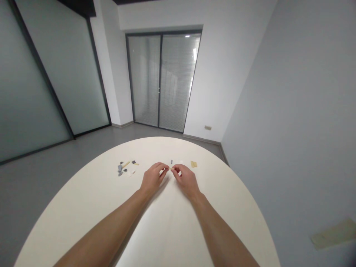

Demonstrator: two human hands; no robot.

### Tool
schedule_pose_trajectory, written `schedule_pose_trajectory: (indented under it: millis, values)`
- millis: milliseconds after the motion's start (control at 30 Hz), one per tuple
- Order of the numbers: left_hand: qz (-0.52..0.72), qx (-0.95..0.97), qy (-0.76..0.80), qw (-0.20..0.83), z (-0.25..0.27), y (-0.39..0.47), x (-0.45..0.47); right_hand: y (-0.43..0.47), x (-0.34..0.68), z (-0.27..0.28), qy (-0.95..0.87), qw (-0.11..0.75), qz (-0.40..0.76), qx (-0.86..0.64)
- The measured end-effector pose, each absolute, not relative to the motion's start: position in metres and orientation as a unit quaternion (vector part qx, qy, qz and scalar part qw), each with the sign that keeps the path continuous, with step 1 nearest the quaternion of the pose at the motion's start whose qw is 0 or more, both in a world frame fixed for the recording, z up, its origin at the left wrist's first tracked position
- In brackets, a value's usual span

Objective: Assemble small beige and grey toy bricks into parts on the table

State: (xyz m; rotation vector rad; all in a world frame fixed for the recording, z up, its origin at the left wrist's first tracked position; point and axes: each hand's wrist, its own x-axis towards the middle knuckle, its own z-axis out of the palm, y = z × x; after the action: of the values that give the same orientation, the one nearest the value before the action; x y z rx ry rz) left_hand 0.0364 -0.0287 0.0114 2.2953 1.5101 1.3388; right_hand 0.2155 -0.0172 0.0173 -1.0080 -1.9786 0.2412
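Over the middle of the white round table [228, 207], my left hand [152, 178] and my right hand [187, 180] meet fingertip to fingertip. Between them is a small tan piece [170, 168], pinched by the fingers of both hands. It looks like a toy building brick, though it is too small to make out well. Just beyond the fingertips lies a small grey piece [171, 161]. A flat tan piece [194, 164] rests to the right of my right hand.
Left of my left hand is a loose group of small pieces: grey ones [120, 168], a long tan one [126, 164], dark ones [134, 162] and whitish ones. The table's curved edge runs around them. Behind stand glass doors [161, 81]; a wall [292, 122] rises at the right.
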Motion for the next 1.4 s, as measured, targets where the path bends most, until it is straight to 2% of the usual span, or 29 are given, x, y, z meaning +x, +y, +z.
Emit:
schedule_pose_trajectory:
  millis: [1400]
  values:
    - [0.4,0.759,0.497,0.132,0.0156,-0.0335,0.0408,-0.0152,0.2157,0.0138,-0.798,0.425,0.096,-0.417]
